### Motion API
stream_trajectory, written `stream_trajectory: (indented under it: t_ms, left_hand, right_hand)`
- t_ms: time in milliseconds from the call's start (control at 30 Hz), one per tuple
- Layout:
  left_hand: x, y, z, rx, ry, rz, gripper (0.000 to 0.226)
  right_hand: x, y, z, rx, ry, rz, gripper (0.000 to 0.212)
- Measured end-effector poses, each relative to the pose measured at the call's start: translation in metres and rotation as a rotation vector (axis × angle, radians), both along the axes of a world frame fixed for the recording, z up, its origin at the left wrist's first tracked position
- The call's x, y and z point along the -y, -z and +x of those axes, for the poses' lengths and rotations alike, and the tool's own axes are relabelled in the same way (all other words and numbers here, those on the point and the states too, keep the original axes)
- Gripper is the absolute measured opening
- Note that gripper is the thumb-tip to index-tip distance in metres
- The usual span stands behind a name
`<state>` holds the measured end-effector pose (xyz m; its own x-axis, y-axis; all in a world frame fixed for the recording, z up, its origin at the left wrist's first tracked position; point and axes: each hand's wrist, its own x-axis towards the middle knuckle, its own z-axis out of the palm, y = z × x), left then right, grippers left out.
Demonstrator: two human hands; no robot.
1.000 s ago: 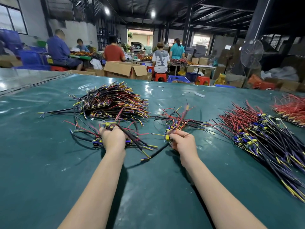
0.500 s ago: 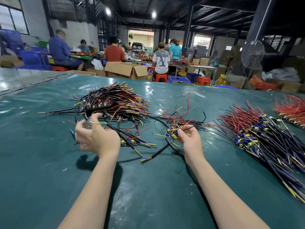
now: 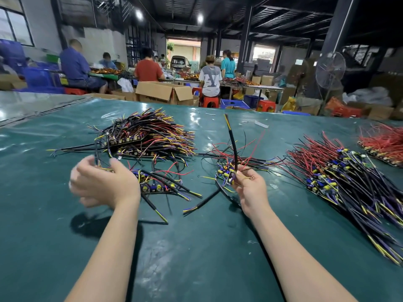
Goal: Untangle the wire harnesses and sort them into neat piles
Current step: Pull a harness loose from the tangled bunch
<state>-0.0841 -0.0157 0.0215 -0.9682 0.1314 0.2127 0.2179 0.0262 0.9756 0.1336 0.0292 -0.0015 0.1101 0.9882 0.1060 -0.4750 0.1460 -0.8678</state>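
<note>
The sorting looks well under way but not finished. Three piles already lie on the green worktop: a big mixed pile at the far left, a long pile of red, black and yellow leads on the right, and a red pile at the far right edge. Between them a loose tangle lies in the middle, just beside the left hand, so I judge several harnesses remain to be freed and placed.

The left hand is lifted off the worktop and blurred. Its fingers and thumb appear curled round a thin-wired harness, though the blur leaves the grip uncertain. The right hand pinches a second harness with narrowed fingers, and a thick black cable stands nearly upright above it.

Compared with half a second ago, the left hand has drifted left, away from the loose tangle. The black cable now rises where only thin red wires stood up then. The right hand sits in much the same spot, and the piles are unchanged
</note>
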Motion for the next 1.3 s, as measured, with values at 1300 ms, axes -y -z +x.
stream_trajectory:
  t_ms: [1300]
  left_hand:
    - [0.004,0.008,0.084,0.206,1.623,-0.348,0.034]
  right_hand:
    - [0.015,0.001,-0.013,0.303,-0.247,0.009,0.02]
